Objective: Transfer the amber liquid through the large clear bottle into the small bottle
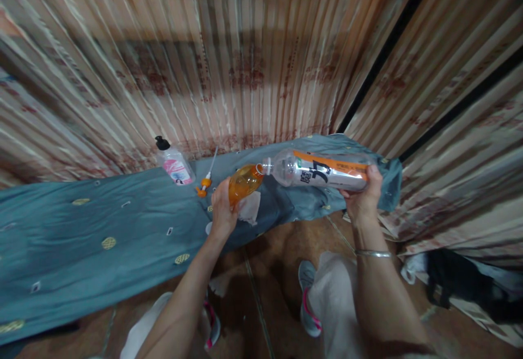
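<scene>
My left hand is wrapped round an orange see-through bottle, tilted with its mouth up to the right. In my right hand is a large clear plastic drink bottle with an orange and silver label, gripped near its base and held almost level. The neck of the drink bottle meets the mouth of the orange bottle. Whether liquid runs between them I cannot tell. Left of my left hand, an orange pump head with a thin white tube lies on the blue cloth.
A clear pump bottle with a black top and pink label stands on the blue patterned cloth. A white tissue-like piece lies under the orange bottle. Pleated curtains rise behind; dark poles run at right.
</scene>
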`<state>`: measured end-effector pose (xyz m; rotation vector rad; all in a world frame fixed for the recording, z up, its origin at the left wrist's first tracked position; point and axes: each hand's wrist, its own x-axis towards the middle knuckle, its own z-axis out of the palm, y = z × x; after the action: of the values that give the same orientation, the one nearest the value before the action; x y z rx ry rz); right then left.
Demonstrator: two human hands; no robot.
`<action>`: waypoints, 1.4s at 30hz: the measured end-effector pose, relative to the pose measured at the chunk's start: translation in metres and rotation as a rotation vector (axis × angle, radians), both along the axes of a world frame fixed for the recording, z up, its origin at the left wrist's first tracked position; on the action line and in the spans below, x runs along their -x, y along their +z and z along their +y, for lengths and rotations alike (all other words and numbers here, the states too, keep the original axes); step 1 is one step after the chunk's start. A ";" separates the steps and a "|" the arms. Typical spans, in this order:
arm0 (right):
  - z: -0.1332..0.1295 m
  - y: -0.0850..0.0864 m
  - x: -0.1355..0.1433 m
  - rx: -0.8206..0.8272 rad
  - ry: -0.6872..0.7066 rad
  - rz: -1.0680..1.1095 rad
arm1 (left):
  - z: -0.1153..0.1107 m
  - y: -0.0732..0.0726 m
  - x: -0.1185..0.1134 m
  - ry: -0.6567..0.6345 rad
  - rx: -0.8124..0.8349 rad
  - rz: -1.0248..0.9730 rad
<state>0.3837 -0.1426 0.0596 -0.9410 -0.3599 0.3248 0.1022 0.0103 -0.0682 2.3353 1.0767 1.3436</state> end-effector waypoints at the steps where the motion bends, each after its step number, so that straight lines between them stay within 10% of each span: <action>1: 0.000 0.000 0.000 0.010 -0.007 -0.002 | 0.000 0.000 0.000 -0.001 -0.001 0.000; 42: -0.002 0.004 0.001 0.013 -0.004 -0.005 | -0.005 0.007 -0.001 -0.016 0.038 0.005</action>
<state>0.3825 -0.1443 0.0636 -0.9554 -0.3605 0.3216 0.1031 0.0054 -0.0609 2.3167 1.0736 1.3006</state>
